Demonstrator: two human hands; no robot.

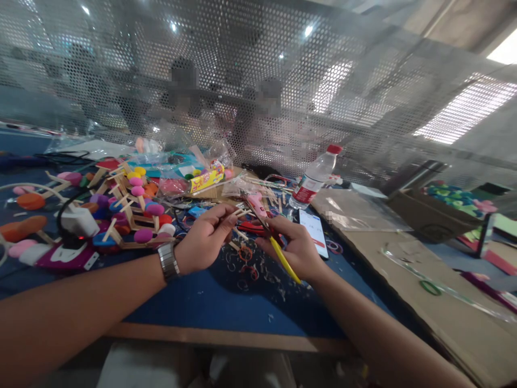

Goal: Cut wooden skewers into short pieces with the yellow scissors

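Observation:
Between the thumb and fingers of my left hand (pixel 212 231) are thin pale wooden sticks (pixel 241 213), pinched over the middle of the table. My right hand (pixel 297 245) grips a yellow-handled tool (pixel 285 261) with long, narrow dark jaws. Those jaws point up and left, close to the sticks; whether they touch is unclear. From the frame I cannot tell if the tool is scissors or pliers. Below the hands lie loose rubber bands (pixel 245 253) and small scraps. Just behind the hands is a pink tool-like object (pixel 256 203), partly covered.
Stick-and-foam constructions (pixel 137 215) crowd the left, beside a white plug adapter (pixel 78 223) and purple power strip (pixel 68 256). A water bottle (pixel 313 180) and lit phone (pixel 313 231) stand and lie right of centre. Cardboard (pixel 388 269) and a box (pixel 432 213) are farther right. A perforated screen (pixel 242 70) rises behind.

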